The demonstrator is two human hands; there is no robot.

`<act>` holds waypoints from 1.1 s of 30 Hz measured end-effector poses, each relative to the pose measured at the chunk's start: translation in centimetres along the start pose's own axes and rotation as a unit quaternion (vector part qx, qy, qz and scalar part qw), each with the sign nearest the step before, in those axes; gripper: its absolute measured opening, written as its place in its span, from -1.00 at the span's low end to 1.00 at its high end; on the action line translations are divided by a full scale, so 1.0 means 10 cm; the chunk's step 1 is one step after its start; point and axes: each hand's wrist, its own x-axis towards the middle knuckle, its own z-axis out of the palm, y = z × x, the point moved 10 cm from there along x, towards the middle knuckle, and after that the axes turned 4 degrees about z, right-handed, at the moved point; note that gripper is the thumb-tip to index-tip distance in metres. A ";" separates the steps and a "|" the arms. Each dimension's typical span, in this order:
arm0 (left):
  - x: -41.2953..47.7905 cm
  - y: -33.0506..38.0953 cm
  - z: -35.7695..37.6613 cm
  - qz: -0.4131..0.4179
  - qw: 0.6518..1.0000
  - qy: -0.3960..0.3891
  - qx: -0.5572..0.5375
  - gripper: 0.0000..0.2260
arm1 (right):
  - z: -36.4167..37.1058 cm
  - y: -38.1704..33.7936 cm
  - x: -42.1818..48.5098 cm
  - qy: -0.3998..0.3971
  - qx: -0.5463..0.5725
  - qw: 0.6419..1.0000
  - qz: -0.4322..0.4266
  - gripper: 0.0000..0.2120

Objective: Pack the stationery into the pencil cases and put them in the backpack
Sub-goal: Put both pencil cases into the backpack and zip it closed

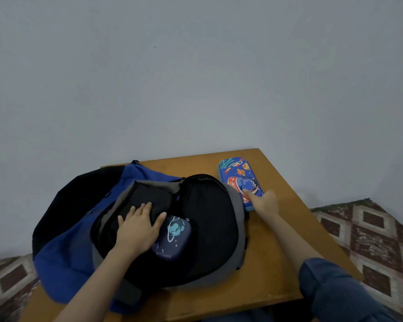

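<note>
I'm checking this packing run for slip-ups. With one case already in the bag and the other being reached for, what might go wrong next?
1. The right hand touches only the near end of the bright blue pencil case, so a one-ended grip may let it tip or slide.
2. The dark pencil case lies near the backpack opening; the second case could jam against it.
3. The left hand presses the flap down, perhaps narrowing the opening.

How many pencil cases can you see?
2. The dark blue planet case lies inside the open backpack, beside the left hand. The bright rocket case lies on the table, under the right hand. The backpack may hide more.
</note>
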 end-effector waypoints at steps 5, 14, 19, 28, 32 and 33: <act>0.01 -0.01 0.01 0.001 1.000 -0.001 0.003 -0.44 | -0.03 -0.13 -0.04 0.021 0.075 0.997 0.007 -0.46; 0.02 0.03 0.03 0.003 1.000 -0.006 0.004 -0.51 | -0.81 -0.32 -0.30 0.142 0.132 0.978 -0.076 -0.57; -0.03 -0.01 0.01 0.008 0.999 -0.013 -0.031 -0.54 | -1.23 -0.43 -0.53 0.182 0.177 0.963 -0.094 -0.62; -0.22 -0.09 -0.46 0.007 0.941 0.150 -0.304 -0.58 | -0.45 -0.66 -0.88 0.048 0.130 0.987 -0.081 -0.69; -0.28 -0.13 -0.55 0.019 0.926 0.175 -0.335 -0.59 | 0.07 -0.73 -0.88 0.007 0.133 0.989 -0.062 -0.65; -0.27 -0.14 -0.57 0.024 0.922 0.175 -0.343 -0.60 | 0.21 -0.78 -0.87 -0.004 0.133 0.989 -0.056 -0.67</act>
